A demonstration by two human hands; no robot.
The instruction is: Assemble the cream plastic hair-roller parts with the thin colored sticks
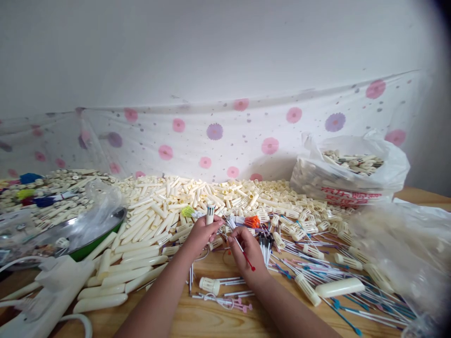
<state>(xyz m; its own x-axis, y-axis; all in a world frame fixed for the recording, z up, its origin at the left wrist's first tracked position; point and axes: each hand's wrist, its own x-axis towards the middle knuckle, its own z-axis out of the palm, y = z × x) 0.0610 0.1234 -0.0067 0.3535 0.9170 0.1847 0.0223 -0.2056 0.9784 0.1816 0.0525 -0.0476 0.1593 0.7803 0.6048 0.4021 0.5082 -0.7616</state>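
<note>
My left hand [205,234] is closed around a cream slotted pen barrel [210,214], held upright with dark slots near its top. My right hand [248,253] pinches a thin white pen refill with a red end [252,268], slanting down toward me. Beyond the hands lie a bundle of refills with orange ends [252,221] and one with yellow-green ends [188,211]. Just right of my right hand is a bundle with black ends [266,240]. Pink-ended refills [241,305] and a loose slotted barrel piece [209,285] lie on the wood between my forearms.
Cream pen tubes [141,234] are heaped across the table. Loose refills [352,286] spread at right, near a white plastic bag [348,180] of pen parts and a clear bag [405,253]. At left are a green-sided bowl [102,244] and a white power strip [58,291].
</note>
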